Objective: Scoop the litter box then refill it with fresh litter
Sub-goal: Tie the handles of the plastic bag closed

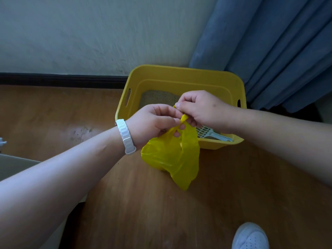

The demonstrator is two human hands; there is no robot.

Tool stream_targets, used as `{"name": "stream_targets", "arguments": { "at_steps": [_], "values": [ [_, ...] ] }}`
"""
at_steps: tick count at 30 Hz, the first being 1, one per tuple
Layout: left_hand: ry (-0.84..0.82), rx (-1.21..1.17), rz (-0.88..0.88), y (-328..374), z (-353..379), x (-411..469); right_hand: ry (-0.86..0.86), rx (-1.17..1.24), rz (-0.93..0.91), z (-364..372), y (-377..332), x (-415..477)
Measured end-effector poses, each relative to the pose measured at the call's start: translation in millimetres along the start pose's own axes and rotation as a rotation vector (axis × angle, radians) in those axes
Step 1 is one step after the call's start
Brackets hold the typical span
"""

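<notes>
Knotting the handles looks like the step in hand. My left hand [154,121] and right hand [199,108] meet above the near rim of the yellow litter box [179,71]. Each pinches a twisted handle of the yellow plastic bag [172,159], fingers curled tight on the film. I hold the bag high so its body hangs slack below my hands, in front of the box's near wall, and its weight draws the handles taut for tying. Whether its tip touches the wooden floor [143,203], and what it holds, I cannot tell.

The litter box sits on the floor against the wall, its far right corner beside the blue curtain [278,51]. Grey-brown litter [158,99] shows along its far left side. The white slotted scoop [210,133] lies inside at the near right corner, handle towards the right wall, parked there, I judge, to free both hands. Scooping seems done; the refill is not yet begun.
</notes>
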State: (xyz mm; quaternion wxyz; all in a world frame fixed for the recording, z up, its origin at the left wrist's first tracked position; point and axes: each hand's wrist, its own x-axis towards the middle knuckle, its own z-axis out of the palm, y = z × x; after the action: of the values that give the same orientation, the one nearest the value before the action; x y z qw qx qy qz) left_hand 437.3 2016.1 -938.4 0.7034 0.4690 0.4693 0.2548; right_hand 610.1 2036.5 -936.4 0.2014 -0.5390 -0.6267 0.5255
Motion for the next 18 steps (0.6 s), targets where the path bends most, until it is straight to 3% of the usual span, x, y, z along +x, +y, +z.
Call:
{"name": "stream_targets", "arguments": {
  "at_steps": [6, 11, 15, 18],
  "values": [
    [0.141, -0.044, 0.023, -2.5, 0.6, 7.3, -0.033, -0.175, -0.116, -1.5, 7.5, 1.1],
    [0.158, 0.217, 0.085, -8.1, -8.4, 12.2, -0.119, -0.155, -0.130, -7.3, 4.2, 1.1],
    [0.233, 0.288, 0.153, -10.4, -11.9, 12.1, -0.087, -0.053, -0.141, -7.8, 4.3, 4.5],
    [0.253, 0.499, 0.207, -13.0, -18.1, 10.9, -0.047, -0.005, -0.143, -6.6, 5.5, 8.2]
  ]
}}
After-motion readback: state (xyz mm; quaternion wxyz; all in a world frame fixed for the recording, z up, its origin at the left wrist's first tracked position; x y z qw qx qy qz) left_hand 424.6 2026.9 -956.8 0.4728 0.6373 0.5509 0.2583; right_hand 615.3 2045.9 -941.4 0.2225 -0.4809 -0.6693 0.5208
